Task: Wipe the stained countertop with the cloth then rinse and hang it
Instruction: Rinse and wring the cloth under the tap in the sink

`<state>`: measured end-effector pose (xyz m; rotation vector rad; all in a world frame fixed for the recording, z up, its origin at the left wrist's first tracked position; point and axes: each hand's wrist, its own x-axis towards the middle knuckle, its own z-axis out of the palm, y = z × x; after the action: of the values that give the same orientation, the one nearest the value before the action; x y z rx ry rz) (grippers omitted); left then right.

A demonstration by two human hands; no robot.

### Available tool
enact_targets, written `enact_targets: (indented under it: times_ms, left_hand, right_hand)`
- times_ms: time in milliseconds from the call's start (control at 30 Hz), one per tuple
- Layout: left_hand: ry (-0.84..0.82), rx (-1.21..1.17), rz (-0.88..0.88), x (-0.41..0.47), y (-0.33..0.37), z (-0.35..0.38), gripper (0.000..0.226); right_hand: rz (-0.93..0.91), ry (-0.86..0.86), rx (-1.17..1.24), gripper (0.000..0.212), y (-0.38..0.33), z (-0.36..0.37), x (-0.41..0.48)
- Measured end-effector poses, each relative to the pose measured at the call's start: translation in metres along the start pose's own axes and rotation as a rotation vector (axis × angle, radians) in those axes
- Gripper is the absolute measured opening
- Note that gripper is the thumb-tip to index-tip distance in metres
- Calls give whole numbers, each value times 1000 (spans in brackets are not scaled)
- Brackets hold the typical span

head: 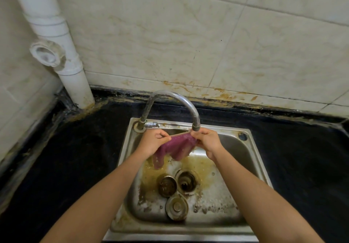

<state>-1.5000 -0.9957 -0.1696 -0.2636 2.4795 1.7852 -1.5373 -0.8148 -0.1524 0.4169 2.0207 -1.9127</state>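
Fingers of the left hand (153,142) and right hand (207,142) pinch the purple cloth (176,147) by its top edge. It sags between them toward 6 o'clock, right under the faucet (195,122) over the sink (251,159).

Fuzzy purple cloth (177,147), stained dull steel sink (251,159), glossy black countertop (85,148), shiny metal tap (181,101).

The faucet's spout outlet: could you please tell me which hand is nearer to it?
Right. The right hand pinches the cloth directly below the spout outlet; the left hand pinches the cloth's other end, off to the outlet's left.
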Motion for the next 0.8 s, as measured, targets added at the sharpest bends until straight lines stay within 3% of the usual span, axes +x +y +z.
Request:
enact_targets:
  times_ms: [100,267,467,633,800]
  left_hand:
    - [-148,9,-50,0,-6,7,21]
    - [-247,271,-68,5,-23,23,12]
    - [-148,1,-147,9,-16,38,21]
    - [-140,-176,-80,17,19,65,18]
    - [-156,-330,-174,23,30,82,17]
  right_hand:
    - [0,9,20,14,-3,-8,-1]
    - [-52,32,38,17,-8,-26,-8]
    - [-67,164,111,16,-7,-78,-17]
    - [-76,274,91,21,-2,-107,-28]
    - [-57,327,71,18,1,-121,-35]
